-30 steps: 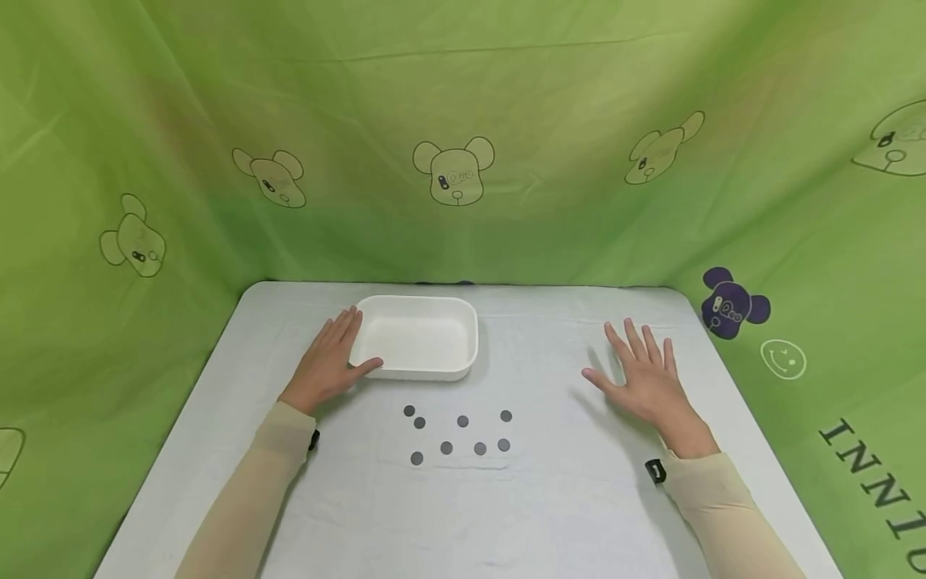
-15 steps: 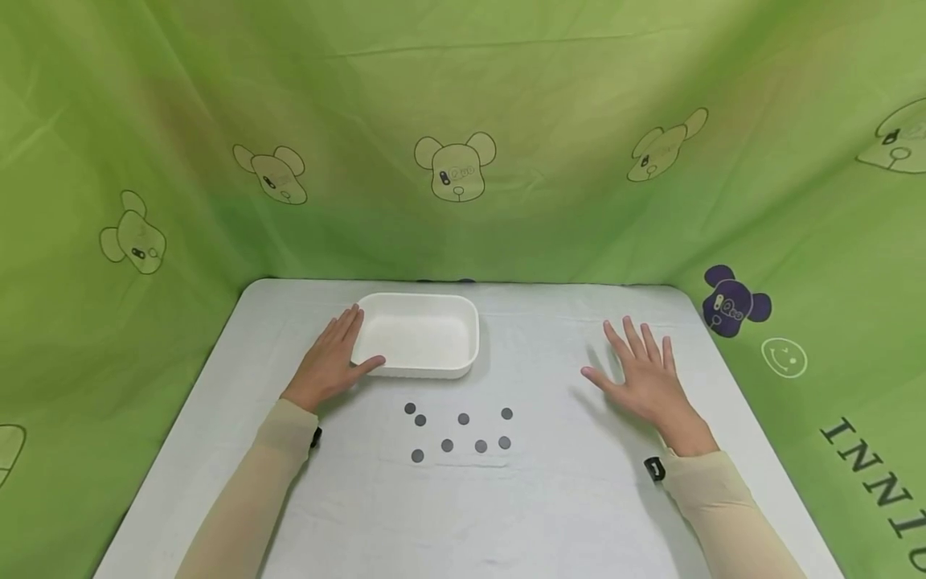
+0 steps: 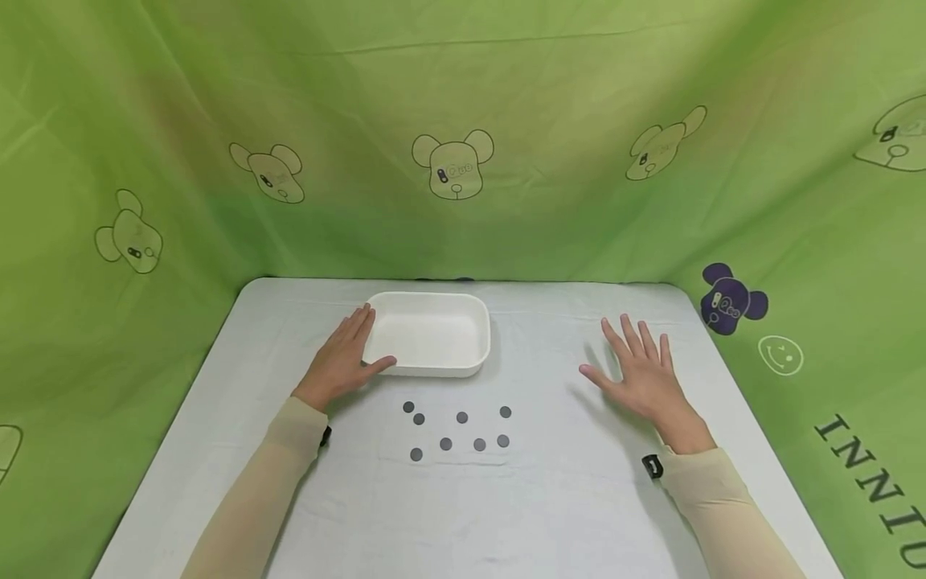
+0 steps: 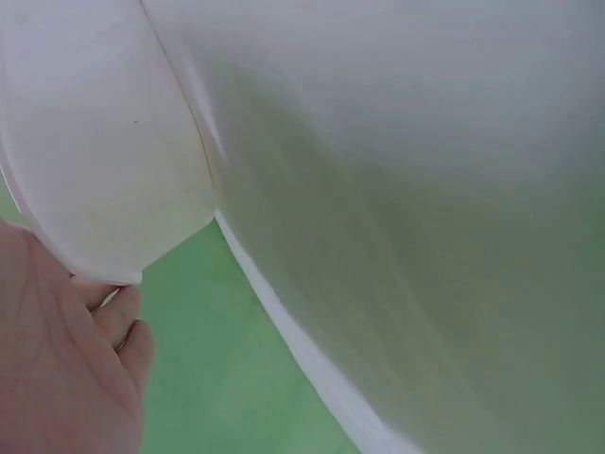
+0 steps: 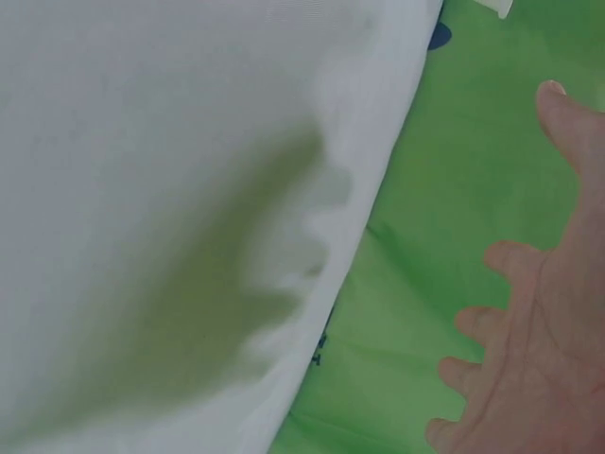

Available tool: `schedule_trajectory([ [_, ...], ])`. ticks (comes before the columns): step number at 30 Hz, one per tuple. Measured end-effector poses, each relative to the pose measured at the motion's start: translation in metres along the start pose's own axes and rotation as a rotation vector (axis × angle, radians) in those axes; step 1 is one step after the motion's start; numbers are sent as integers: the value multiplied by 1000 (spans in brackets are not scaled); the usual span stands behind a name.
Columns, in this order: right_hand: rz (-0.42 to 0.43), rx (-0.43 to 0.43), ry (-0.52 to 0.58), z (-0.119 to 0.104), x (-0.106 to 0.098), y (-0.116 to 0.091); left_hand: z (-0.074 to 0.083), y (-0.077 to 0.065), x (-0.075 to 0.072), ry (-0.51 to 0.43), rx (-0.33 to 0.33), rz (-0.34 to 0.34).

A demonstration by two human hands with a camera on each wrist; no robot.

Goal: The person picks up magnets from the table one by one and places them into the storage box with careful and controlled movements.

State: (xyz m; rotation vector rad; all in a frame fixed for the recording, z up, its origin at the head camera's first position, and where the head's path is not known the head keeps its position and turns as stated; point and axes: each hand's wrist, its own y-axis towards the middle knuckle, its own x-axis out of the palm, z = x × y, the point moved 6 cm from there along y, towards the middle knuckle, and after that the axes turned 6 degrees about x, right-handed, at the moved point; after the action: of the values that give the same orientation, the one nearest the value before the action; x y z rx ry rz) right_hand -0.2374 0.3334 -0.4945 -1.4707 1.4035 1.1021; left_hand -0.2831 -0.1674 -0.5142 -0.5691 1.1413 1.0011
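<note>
At the left end of the white rectangular tray (image 3: 434,334), my left hand (image 3: 338,362) lies against its side, with the fingers straight and the thumb spread along the near rim. In the left wrist view the fingers (image 4: 118,317) touch the tray's edge (image 4: 104,274). My right hand (image 3: 644,382) hovers over the right part of the table, fingers spread and holding nothing. The right wrist view shows the same hand (image 5: 539,331) with its shadow on the cloth. Several small dark grey discs (image 3: 461,417) lie scattered just in front of the tray.
A white cloth (image 3: 448,523) covers the table. Green curtains (image 3: 448,88) printed with bear heads hang behind it and on both sides. A dark band (image 3: 653,466) sits on the right wrist.
The tray has slid slightly to the right along with my left hand, within the last half second. My right hand and the discs stay about where they were.
</note>
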Motion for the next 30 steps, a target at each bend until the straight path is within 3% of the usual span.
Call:
schedule_trajectory([
  [22, -4, 5, 13, 0, 0, -2, 37, 22, 14, 13, 64, -8],
  [30, -8, 2, 18, -2, 1, -3, 47, 29, 18, 29, 52, -30],
])
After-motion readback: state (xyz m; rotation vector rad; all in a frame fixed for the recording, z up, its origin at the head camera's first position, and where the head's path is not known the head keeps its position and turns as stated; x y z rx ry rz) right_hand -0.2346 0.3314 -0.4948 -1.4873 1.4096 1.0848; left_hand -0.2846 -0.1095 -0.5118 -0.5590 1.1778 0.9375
